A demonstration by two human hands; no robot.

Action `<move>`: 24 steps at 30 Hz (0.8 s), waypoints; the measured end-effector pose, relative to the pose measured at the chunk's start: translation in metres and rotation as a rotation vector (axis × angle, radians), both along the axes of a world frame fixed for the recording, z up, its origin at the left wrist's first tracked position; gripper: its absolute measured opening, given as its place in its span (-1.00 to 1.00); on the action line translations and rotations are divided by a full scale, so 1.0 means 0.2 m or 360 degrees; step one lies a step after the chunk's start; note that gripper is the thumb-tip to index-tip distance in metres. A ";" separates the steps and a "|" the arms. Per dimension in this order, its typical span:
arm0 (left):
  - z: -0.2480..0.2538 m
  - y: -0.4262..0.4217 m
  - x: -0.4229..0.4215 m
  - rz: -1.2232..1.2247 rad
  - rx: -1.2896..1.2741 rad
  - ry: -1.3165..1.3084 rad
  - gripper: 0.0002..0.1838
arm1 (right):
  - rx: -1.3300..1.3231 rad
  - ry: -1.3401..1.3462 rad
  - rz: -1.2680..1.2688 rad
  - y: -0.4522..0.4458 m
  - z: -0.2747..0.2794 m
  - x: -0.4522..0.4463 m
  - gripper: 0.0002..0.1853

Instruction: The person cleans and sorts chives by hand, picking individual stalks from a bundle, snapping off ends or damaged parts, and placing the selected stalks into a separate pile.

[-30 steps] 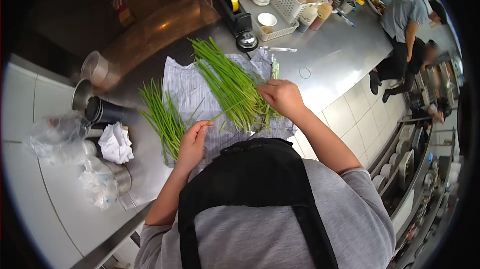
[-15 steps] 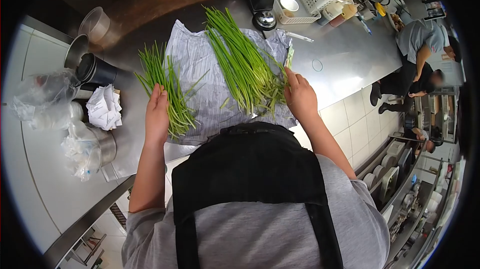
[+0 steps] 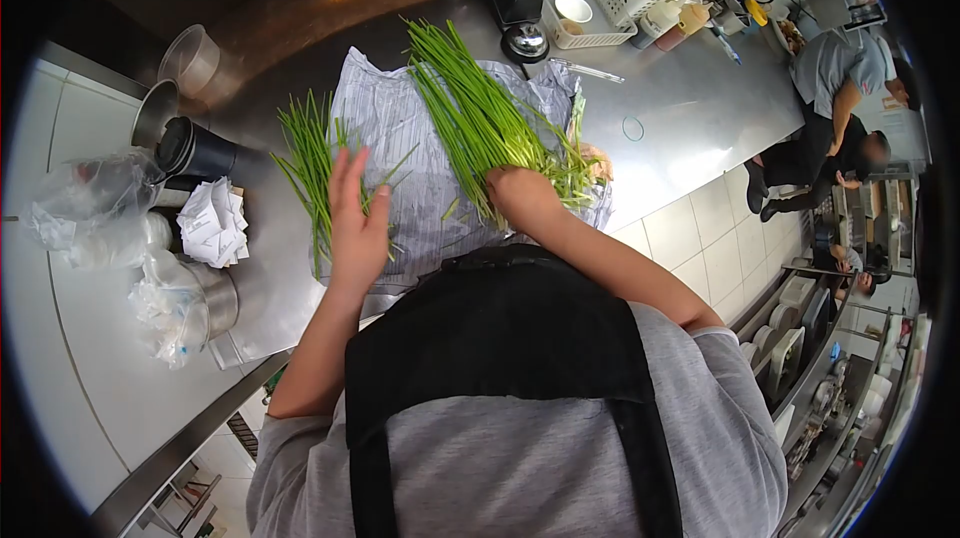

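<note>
The left hand (image 3: 358, 236), fingers spread and grasping nothing, is over the smaller chive pile (image 3: 308, 166) at the striped cloth's (image 3: 418, 210) 9 o'clock, probably keeping 2 piles apart. The right hand (image 3: 522, 200) curls at the larger chive pile's (image 3: 475, 108) 5 o'clock; grip hidden.

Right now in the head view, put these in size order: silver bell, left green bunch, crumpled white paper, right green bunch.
Right green bunch
Left green bunch, partly behind the left hand
Crumpled white paper
Silver bell
</note>
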State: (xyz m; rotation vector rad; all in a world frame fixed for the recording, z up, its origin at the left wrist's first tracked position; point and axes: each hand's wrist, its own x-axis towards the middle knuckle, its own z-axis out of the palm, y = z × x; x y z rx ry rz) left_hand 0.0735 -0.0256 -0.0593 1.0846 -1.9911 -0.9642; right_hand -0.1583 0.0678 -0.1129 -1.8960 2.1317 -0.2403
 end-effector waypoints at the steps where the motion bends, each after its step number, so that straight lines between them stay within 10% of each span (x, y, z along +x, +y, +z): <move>1: 0.00 0.01 -0.04 0.0001 0.0000 0.0004 -0.53 | 0.0000 0.0004 0.0001 0.00 0.01 -0.01 -0.83; 7: -0.17 0.04 -0.27 -0.0559 0.0515 -0.0248 -0.77 | -0.0130 -0.0415 -0.0197 0.03 0.13 -0.02 -0.86; 15: -0.26 0.03 -0.48 -0.1221 -0.0568 -0.0430 -0.81 | -0.0386 -0.0489 -0.0561 0.18 0.34 -0.24 -0.91; 24: -0.23 0.00 -0.48 -0.1267 -0.0659 -0.0449 -0.85 | -0.0560 -0.0180 -0.0507 0.28 0.24 -0.25 -0.85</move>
